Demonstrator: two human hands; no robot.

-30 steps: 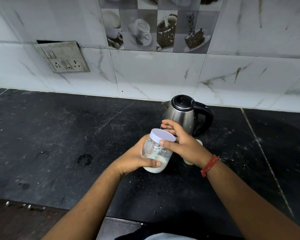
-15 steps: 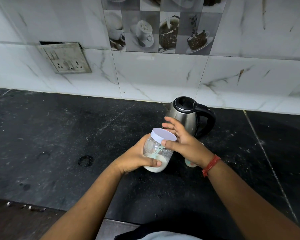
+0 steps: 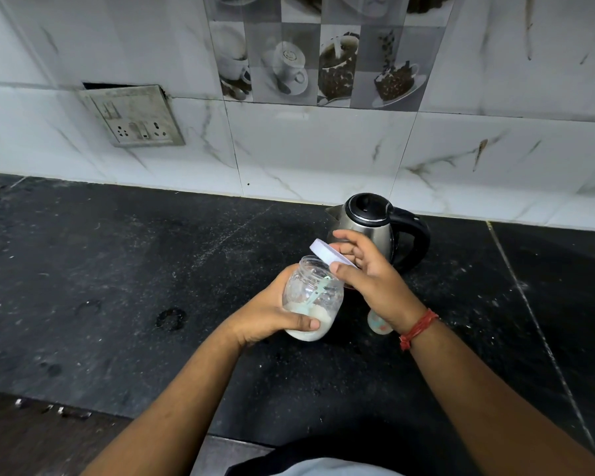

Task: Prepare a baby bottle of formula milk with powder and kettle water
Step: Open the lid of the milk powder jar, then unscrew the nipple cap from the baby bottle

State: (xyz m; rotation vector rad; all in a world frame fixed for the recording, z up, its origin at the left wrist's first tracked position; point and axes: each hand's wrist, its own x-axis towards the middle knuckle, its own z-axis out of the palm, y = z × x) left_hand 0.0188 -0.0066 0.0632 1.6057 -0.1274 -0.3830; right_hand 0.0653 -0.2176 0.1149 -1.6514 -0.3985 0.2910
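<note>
Lid [image 3: 330,253] seemingly off jar [image 3: 311,300]

A dark stone counter [image 3: 124,269], speckled and dusty with a few small stains, runs along a wall of white marble-patterned tiles [image 3: 316,149]. A grimy switch and socket plate [image 3: 131,115] sits tilted on the wall at the left, with a dark gap above it. Higher up, a grey decorative panel [image 3: 323,60] shows coffee cups and beans
</note>
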